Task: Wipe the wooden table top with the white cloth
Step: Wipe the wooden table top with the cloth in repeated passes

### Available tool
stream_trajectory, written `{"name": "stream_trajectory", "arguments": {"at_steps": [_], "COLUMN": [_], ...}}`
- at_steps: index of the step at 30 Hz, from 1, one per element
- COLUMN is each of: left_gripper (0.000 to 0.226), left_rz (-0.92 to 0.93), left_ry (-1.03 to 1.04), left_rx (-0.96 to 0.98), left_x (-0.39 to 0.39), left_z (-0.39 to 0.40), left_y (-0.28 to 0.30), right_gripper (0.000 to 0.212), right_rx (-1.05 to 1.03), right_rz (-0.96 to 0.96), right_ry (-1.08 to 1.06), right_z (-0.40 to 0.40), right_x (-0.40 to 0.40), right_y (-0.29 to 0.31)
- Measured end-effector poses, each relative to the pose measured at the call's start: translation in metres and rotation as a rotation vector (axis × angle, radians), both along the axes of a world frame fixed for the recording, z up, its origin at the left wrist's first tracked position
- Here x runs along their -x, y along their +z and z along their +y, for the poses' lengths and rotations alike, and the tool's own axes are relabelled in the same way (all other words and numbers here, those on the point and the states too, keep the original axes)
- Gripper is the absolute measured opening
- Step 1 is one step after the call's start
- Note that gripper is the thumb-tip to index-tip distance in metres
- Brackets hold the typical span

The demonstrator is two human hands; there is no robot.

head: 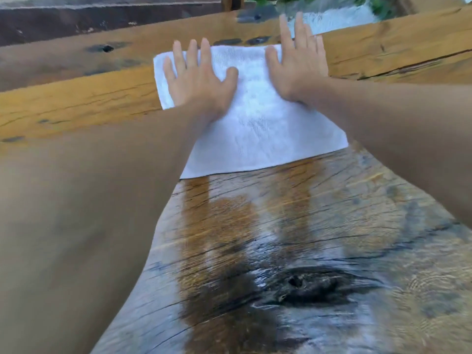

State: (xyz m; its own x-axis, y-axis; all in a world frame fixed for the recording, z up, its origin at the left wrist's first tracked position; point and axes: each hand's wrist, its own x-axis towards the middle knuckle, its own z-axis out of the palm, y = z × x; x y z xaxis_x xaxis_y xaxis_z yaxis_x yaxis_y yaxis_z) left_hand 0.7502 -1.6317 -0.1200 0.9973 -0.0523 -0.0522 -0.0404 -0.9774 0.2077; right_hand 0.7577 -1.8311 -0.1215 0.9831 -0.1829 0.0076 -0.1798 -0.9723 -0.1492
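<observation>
Best done with left hand [196, 85] and right hand [296, 70] pressing flat, fingers [190, 53] straight and spread, on the white cloth [255, 118] lying at the far edge of the wooden surface [319, 226], dragging evenly nearward over the wet-looking grain.

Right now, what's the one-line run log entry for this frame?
step: wiping | left hand: flat on white cloth | right hand: flat on cloth | wooden table top: glossy near camera
</observation>
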Motion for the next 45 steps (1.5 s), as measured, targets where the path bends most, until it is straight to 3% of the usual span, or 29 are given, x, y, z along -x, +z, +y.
{"name": "stream_trajectory", "arguments": {"at_steps": [7, 10, 12, 14, 16, 18, 23, 28, 37, 45], "left_gripper": [0.07, 0.061, 0.056, 0.057, 0.067, 0.067, 0.065, 0.061, 0.078, 0.078], "left_rz": [-0.044, -0.129, -0.186, -0.129, -0.047, -0.054, -0.074, -0.114, -0.005, 0.008], "left_ry": [0.043, 0.022, -0.079, -0.274, -0.415, -0.402, -0.362, -0.109, -0.142, -0.184], "left_rx": [0.069, 0.216, 0.319, 0.312, 0.161, 0.061, 0.064, 0.149, 0.087, 0.032], "left_x": [-0.009, -0.005, 0.007, 0.023, 0.042, 0.048, 0.047, 0.085, 0.216, 0.319], "left_z": [-0.002, 0.003, 0.005, 0.005, -0.001, -0.003, -0.008, 0.002, -0.004, -0.01], "left_y": [0.001, 0.005, 0.018, 0.022, 0.012, -0.002, 0.0, 0.011, 0.009, -0.001], "right_gripper": [0.072, 0.064, 0.052, 0.044, 0.043, 0.05, 0.056, 0.064, 0.064, 0.063], "right_rx": [-0.092, -0.149, -0.097, -0.128, -0.167, -0.116, -0.088, -0.079, -0.117, -0.143], "right_rz": [-0.021, -0.164, -0.285, -0.325, -0.238, -0.102, -0.045, 0.011, 0.082, 0.109], "right_ry": [-0.026, -0.03, 0.018, 0.133, 0.295, 0.388, 0.323, 0.14, 0.219, 0.262], "right_z": [0.002, 0.008, 0.016, 0.024, 0.03, 0.033, 0.033, 0.036, 0.02, 0.004], "right_x": [-0.02, -0.008, 0.005, 0.02, 0.036, 0.047, 0.042, 0.067, 0.184, 0.296], "right_y": [0.007, 0.014, 0.029, 0.034, 0.026, 0.011, 0.004, 0.005, 0.013, 0.012]}}
